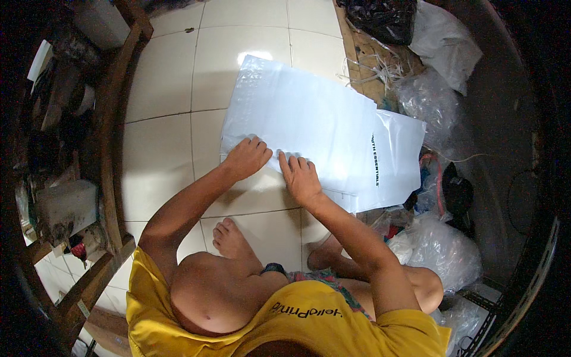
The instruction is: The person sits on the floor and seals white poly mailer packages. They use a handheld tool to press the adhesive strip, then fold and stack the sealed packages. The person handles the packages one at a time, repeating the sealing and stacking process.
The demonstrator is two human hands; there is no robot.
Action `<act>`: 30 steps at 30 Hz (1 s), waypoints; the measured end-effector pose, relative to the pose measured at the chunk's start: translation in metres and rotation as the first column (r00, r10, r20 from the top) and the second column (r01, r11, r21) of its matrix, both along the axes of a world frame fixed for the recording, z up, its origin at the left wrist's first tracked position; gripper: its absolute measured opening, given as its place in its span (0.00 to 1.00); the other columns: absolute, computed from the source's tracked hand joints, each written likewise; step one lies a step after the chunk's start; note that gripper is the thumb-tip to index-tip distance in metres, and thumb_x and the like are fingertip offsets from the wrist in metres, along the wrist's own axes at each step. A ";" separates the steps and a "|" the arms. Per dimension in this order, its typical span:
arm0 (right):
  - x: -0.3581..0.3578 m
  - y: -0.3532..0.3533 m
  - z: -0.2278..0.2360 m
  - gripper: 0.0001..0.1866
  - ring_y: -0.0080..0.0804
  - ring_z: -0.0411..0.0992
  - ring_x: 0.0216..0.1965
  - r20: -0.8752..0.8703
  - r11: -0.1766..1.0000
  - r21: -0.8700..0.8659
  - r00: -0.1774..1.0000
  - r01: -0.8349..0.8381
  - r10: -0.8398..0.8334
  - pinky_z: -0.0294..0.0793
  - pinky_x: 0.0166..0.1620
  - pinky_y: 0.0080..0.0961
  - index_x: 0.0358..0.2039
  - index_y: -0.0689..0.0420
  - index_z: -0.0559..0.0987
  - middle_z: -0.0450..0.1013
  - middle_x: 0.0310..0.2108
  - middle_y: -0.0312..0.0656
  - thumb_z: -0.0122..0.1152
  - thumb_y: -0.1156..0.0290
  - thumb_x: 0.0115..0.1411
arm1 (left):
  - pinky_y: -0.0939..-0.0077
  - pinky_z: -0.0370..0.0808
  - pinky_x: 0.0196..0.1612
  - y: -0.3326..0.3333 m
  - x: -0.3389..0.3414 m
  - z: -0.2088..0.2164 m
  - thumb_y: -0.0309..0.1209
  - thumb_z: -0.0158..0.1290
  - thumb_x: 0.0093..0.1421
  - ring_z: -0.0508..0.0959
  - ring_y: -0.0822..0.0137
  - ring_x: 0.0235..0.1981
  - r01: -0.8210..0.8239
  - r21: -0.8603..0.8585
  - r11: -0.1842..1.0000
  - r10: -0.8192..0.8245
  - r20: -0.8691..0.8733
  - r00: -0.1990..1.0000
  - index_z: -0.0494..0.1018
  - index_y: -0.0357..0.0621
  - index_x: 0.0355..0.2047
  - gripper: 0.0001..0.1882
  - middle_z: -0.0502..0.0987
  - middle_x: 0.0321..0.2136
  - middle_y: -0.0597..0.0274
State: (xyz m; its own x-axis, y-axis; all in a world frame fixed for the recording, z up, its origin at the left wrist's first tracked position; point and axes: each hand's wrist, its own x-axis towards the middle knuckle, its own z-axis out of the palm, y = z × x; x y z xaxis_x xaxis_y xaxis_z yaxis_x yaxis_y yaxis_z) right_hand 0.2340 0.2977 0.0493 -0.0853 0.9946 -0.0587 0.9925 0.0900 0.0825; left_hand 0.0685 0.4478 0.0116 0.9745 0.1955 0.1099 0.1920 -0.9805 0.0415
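A white plastic mailing bag (pixel 297 113) lies slanted across the tiled floor in front of me. Its upper left end is crinkled and shiny. Beneath its right end, more white plastic sheeting (pixel 401 157) with a line of dark print sticks out. My left hand (pixel 248 158) is closed at the bag's near left edge, its fingers curled over the plastic; the thumb is hidden. Just right of it, my right hand (pixel 300 177) rests on the near edge with the index finger stretched out and the fingers a little apart.
A dark wooden rack (pixel 110 149) with assorted items runs along the left. On the right are a cardboard sheet (pixel 363 53) with white string (pixel 380 72), a black plastic bag (pixel 386 18) and several clear plastic bags (pixel 443 247). My bare foot (pixel 235 241) is close below the mailing bag.
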 end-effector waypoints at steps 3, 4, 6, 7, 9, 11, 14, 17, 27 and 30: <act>0.011 0.002 0.003 0.35 0.42 0.69 0.44 -0.070 0.995 -0.009 0.993 0.098 -0.099 0.69 0.47 0.37 0.65 0.60 0.61 0.70 0.42 0.45 0.54 0.76 0.54 | 0.64 0.73 0.39 0.008 0.008 0.017 0.32 0.51 0.57 0.78 0.62 0.35 -0.064 -0.075 0.995 0.069 0.065 0.995 0.70 0.45 0.36 0.07 0.75 0.30 0.59; 0.020 0.004 0.007 0.36 0.43 0.69 0.44 -0.108 0.989 -0.039 0.983 0.144 -0.147 0.69 0.47 0.37 0.65 0.60 0.61 0.70 0.42 0.45 0.55 0.76 0.53 | 0.64 0.73 0.39 0.013 0.010 0.028 0.31 0.51 0.57 0.78 0.63 0.34 -0.080 -0.101 0.992 0.091 0.102 0.991 0.70 0.46 0.35 0.07 0.75 0.30 0.59; 0.047 0.008 0.021 0.24 0.44 0.73 0.37 -0.243 0.979 0.097 0.958 0.179 -0.151 0.72 0.43 0.40 0.53 0.58 0.73 0.73 0.33 0.45 0.53 0.77 0.53 | 0.64 0.73 0.40 0.024 0.012 0.060 0.30 0.51 0.57 0.78 0.62 0.33 -0.074 -0.057 0.996 0.080 0.120 0.989 0.70 0.45 0.37 0.08 0.75 0.30 0.58; 0.062 0.008 0.030 0.19 0.46 0.74 0.36 -0.261 0.972 0.127 0.952 0.197 -0.159 0.74 0.41 0.41 0.47 0.58 0.75 0.74 0.32 0.47 0.53 0.78 0.53 | 0.63 0.73 0.40 0.027 0.012 0.075 0.30 0.51 0.57 0.78 0.61 0.33 -0.071 -0.037 0.997 0.075 0.129 0.989 0.71 0.45 0.38 0.08 0.75 0.30 0.58; 0.082 0.016 0.067 0.12 0.49 0.76 0.35 -0.301 0.963 0.153 0.938 0.223 -0.170 0.75 0.39 0.44 0.38 0.58 0.77 0.76 0.30 0.50 0.52 0.80 0.53 | 0.63 0.73 0.40 0.035 0.008 0.103 0.28 0.52 0.56 0.78 0.60 0.32 -0.120 0.102 0.987 0.094 0.231 0.968 0.71 0.45 0.39 0.10 0.75 0.29 0.60; 0.095 0.033 0.116 0.10 0.50 0.77 0.34 -0.262 0.970 0.161 0.956 0.181 -0.134 0.76 0.37 0.45 0.37 0.57 0.76 0.76 0.31 0.50 0.52 0.79 0.54 | 0.63 0.74 0.40 0.042 0.002 0.119 0.27 0.52 0.56 0.79 0.59 0.32 -0.171 0.164 0.972 0.125 0.257 0.958 0.72 0.45 0.41 0.11 0.76 0.28 0.61; 0.091 0.069 0.187 0.18 0.51 0.77 0.38 -0.156 0.988 0.034 0.977 0.152 -0.145 0.77 0.40 0.43 0.43 0.54 0.78 0.78 0.37 0.52 0.57 0.81 0.50 | 0.62 0.74 0.39 0.061 -0.025 0.139 0.25 0.52 0.55 0.79 0.57 0.33 -0.286 0.075 0.955 0.264 0.219 0.939 0.73 0.45 0.42 0.13 0.77 0.28 0.59; 0.098 0.079 0.227 0.16 0.51 0.77 0.38 -0.066 0.972 -0.070 0.972 0.223 -0.227 0.76 0.40 0.44 0.43 0.53 0.78 0.78 0.36 0.52 0.60 0.78 0.52 | 0.59 0.75 0.38 0.076 -0.052 0.203 0.24 0.52 0.54 0.80 0.55 0.34 -0.416 -0.026 0.909 0.414 0.166 0.895 0.74 0.43 0.41 0.12 0.78 0.31 0.54; 0.115 0.070 0.342 0.09 0.23 0.71 0.32 -0.666 0.975 -0.194 0.714 0.111 -0.214 0.71 0.36 0.24 0.34 0.64 0.78 0.75 0.27 0.38 0.64 0.71 0.59 | 0.73 0.72 0.50 0.085 -0.170 0.343 0.31 0.57 0.57 0.77 0.69 0.43 -0.446 -0.644 0.621 0.733 0.278 0.620 0.75 0.36 0.48 0.19 0.80 0.42 0.60; 0.128 0.135 0.322 0.09 0.26 0.72 0.30 -0.429 0.979 -0.201 0.901 -0.029 -0.061 0.72 0.36 0.25 0.36 0.62 0.78 0.75 0.27 0.43 0.63 0.70 0.58 | 0.73 0.73 0.49 0.118 -0.171 0.297 0.37 0.58 0.60 0.77 0.68 0.42 -0.645 -0.662 0.381 0.923 0.226 0.312 0.75 0.36 0.49 0.21 0.80 0.41 0.59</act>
